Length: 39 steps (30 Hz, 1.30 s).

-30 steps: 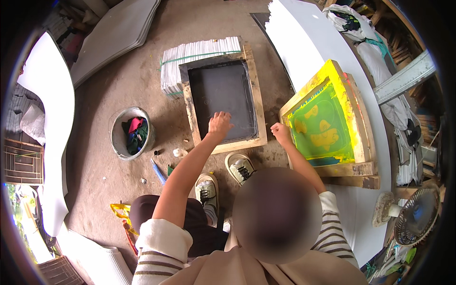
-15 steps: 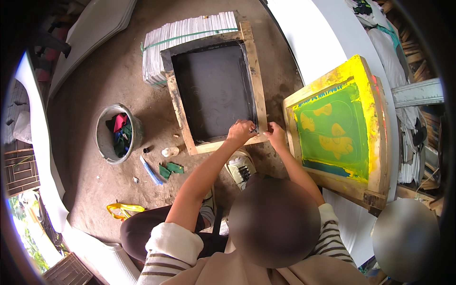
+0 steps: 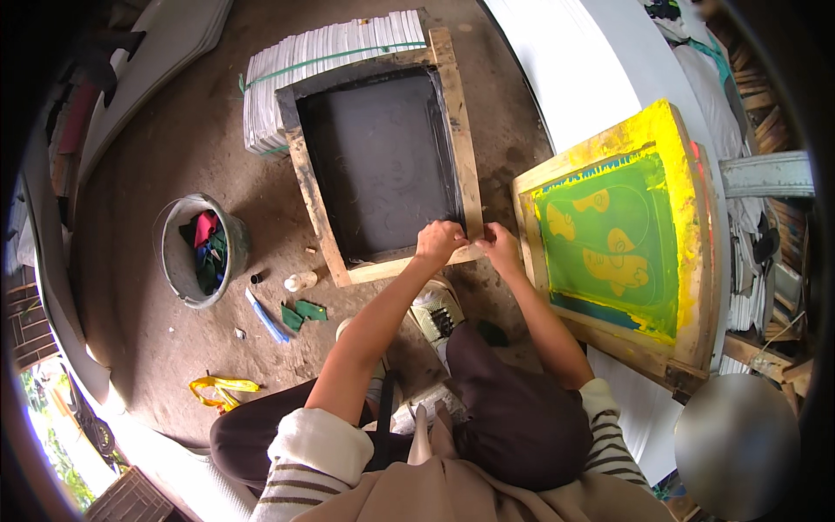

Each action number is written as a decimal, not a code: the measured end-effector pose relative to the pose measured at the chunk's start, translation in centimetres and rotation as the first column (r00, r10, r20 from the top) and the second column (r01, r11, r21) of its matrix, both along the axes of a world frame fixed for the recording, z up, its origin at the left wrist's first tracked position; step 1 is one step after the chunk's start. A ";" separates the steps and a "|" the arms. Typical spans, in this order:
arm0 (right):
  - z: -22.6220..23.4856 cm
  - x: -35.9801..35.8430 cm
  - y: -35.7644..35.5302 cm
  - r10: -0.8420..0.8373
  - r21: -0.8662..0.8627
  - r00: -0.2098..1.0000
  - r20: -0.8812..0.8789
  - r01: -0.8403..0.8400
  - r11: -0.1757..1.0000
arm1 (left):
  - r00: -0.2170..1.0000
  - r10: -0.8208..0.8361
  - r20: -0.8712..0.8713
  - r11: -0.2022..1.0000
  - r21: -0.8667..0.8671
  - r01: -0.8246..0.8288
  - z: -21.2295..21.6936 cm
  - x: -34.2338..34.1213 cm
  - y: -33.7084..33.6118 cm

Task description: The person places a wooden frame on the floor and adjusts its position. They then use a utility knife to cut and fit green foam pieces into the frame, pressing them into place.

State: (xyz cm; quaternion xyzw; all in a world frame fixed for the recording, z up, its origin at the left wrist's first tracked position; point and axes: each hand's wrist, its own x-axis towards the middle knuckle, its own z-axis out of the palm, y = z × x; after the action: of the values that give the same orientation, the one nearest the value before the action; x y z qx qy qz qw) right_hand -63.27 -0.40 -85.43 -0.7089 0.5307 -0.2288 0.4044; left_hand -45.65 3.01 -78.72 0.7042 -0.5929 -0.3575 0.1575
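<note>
A wooden printing frame (image 3: 458, 130) with a dark mesh (image 3: 383, 165) lies flat on the dirt floor in front of me. My left hand (image 3: 440, 242) and my right hand (image 3: 497, 242) meet at its near right corner, fingers pinched on the black edging of the mesh there. What exactly the fingertips hold is too small to make out. Just right of my right hand, a second wooden frame (image 3: 687, 217) with yellow and green ink leans against a white board (image 3: 600, 78).
A bundle of white sheets (image 3: 270, 78) lies behind the dark frame. At the left stand a grey bucket (image 3: 178, 261) of coloured rags, a small bottle (image 3: 301, 281), a blue stick (image 3: 265, 317) and green scraps (image 3: 300, 311). My shoes (image 3: 437, 311) are under my arms.
My left hand slid from the frame's near edge to its right corner. My right hand came off the yellow frame to join it. The view moved closer to the dark frame.
</note>
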 end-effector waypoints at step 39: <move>1.7 2.6 1.1 -0.006 0.010 0.999 -0.042 0.006 1.000 | 0.976 -0.106 -0.189 0.915 -0.403 0.021 -2.0 1.1 1.2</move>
State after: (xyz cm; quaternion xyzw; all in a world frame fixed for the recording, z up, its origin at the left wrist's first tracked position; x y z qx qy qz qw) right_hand -60.65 0.69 -83.78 -0.7101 0.5423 -0.2123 0.3958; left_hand -44.54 4.21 -80.74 0.5965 -0.6562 -0.3055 0.3468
